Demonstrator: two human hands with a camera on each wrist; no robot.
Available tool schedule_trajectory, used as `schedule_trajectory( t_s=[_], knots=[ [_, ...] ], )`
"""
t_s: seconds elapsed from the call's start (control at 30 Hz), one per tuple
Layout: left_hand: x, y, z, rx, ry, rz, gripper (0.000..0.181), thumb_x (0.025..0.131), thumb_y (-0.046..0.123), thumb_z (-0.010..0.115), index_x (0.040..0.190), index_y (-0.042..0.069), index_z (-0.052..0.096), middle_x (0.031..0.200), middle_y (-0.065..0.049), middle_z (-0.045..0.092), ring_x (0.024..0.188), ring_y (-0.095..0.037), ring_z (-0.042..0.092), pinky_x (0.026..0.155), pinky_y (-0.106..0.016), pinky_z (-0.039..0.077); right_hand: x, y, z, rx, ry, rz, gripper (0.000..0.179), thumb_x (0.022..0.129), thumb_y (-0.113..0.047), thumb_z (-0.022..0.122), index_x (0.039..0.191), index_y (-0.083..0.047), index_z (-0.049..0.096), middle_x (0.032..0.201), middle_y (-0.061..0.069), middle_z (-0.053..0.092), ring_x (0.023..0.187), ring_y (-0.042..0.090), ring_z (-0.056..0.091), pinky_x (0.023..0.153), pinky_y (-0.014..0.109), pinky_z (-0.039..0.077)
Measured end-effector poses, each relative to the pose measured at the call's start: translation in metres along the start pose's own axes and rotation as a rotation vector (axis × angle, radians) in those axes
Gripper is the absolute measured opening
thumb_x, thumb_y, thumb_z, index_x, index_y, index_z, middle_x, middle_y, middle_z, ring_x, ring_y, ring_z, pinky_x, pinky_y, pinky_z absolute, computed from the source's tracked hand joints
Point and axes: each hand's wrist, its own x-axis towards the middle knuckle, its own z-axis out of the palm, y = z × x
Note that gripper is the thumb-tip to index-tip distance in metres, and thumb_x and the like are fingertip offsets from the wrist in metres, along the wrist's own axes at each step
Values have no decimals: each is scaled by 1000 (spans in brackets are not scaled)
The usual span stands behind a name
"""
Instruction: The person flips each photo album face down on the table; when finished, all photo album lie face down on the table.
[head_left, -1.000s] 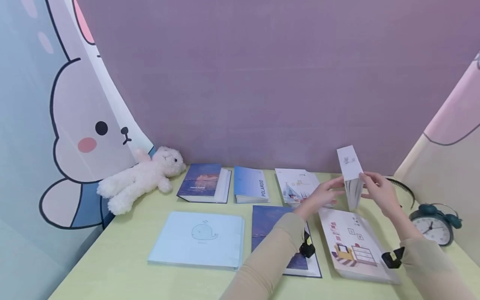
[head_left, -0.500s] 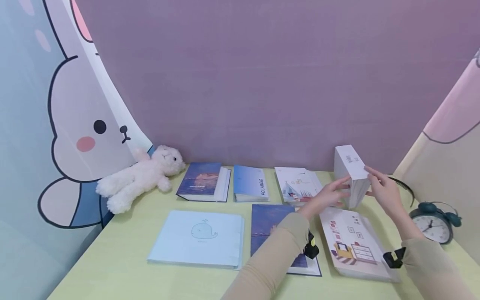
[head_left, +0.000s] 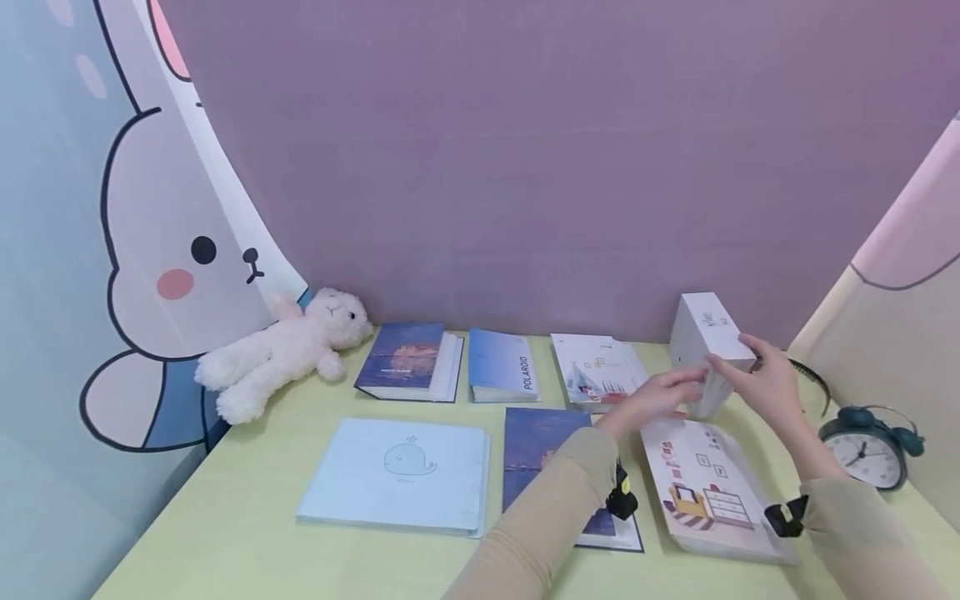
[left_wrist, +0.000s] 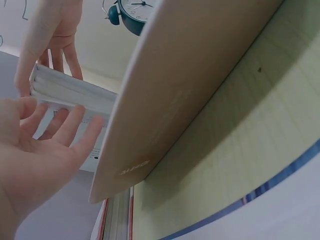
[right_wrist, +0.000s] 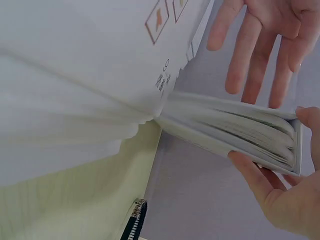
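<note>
A thick white photo album (head_left: 718, 327) stands on edge near the back wall, at the right of the table. Its near corner is gripped by my right hand (head_left: 765, 379), thumb on one cover and fingers on the other; the right wrist view shows the page block between those covers (right_wrist: 225, 127). My left hand (head_left: 651, 402) is at the album's left side with fingers extended (left_wrist: 90, 132); in the right wrist view those fingers hang straight beside the album. Below both hands lies a white album with a furniture drawing (head_left: 708, 492).
A tent-picture album (head_left: 600, 367), a blue POLAROID album (head_left: 498, 367) and a sunset photo album (head_left: 401, 358) line the back. In front lie a whale album (head_left: 397, 475) and another sunset album (head_left: 536, 442). A plush toy (head_left: 292, 358) lies left; an alarm clock (head_left: 862, 450) stands right.
The white album has turned so that more of its left cover shows, and it has shifted slightly right. The right thumb has moved onto its near left edge; the left hand stays beside it.
</note>
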Motion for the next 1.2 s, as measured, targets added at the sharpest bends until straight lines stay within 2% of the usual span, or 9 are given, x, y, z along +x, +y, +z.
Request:
schedule_trajectory(
  t_s=[0.1, 0.33, 0.53, 0.73, 0.87, 0.97, 1.03, 1.1, 1.2],
  knots=[
    [-1, -2, 0, 94, -7, -14, 39, 98, 33, 46, 138, 29, 48, 139, 11, 49, 119, -11, 54, 90, -27, 51, -1, 7, -2, 41, -29, 28, 78, 89, -38, 61, 143, 7, 28, 127, 34, 44, 80, 11, 46, 51, 12, 42],
    [-4, -8, 0, 241, 22, -18, 40, 99, 35, 46, 137, 25, 49, 137, 7, 52, 116, -11, 56, 95, -23, 47, -5, 25, -4, 209, -115, 109, 80, 94, -37, 53, 148, 5, 11, 133, 39, 35, 73, -18, 42, 57, 13, 52],
    [-6, -10, -2, 299, 99, 37, 37, 98, 23, 47, 134, 16, 52, 138, 2, 52, 127, -10, 46, 103, -20, 39, -7, 36, -9, 234, -162, 134, 76, 96, -35, 49, 144, 13, 15, 128, 41, 38, 68, -15, 51, 61, 21, 57],
    [-4, -9, -6, 358, 197, -44, 36, 96, 19, 49, 131, 16, 55, 129, -4, 59, 115, -14, 56, 94, -21, 46, -5, 43, -16, 168, -212, 142, 76, 96, -37, 47, 142, 15, 16, 128, 44, 39, 63, -7, 60, 59, 8, 48],
    [-3, -9, -9, 551, 145, -98, 37, 96, 21, 48, 132, 12, 54, 133, -2, 57, 122, -12, 52, 102, -19, 39, -4, 46, -18, 152, -199, 109, 68, 96, -33, 48, 136, 19, 29, 118, 40, 49, 65, -9, 58, 60, 9, 49],
    [-6, -8, -10, 673, 99, -140, 38, 97, 25, 46, 132, 12, 54, 135, 1, 55, 125, -10, 48, 105, -17, 36, -5, 49, -17, 162, -198, 89, 65, 97, -31, 46, 134, 20, 31, 117, 40, 50, 68, -13, 54, 61, 10, 50],
    [-8, -5, -10, 716, 97, -170, 38, 97, 26, 45, 132, 13, 54, 134, 3, 55, 125, -9, 49, 104, -18, 36, -6, 52, -17, 178, -195, 84, 65, 97, -31, 46, 134, 20, 32, 101, 21, 63, 69, -15, 53, 62, 10, 51],
    [-10, -2, -10, 736, 102, -183, 38, 96, 26, 45, 131, 14, 55, 134, 4, 55, 124, -9, 49, 104, -17, 37, -5, 54, -18, 199, -201, 81, 63, 97, -30, 46, 134, 19, 33, 89, 2, 66, 69, -14, 55, 62, 10, 51],
    [-12, 2, -12, 762, 97, -173, 38, 96, 25, 45, 131, 14, 55, 133, 4, 56, 124, -8, 49, 103, -16, 37, -3, 58, -17, 197, -234, 82, 60, 98, -29, 45, 131, 20, 36, 86, -1, 67, 69, -11, 57, 61, 10, 50]
  ],
)
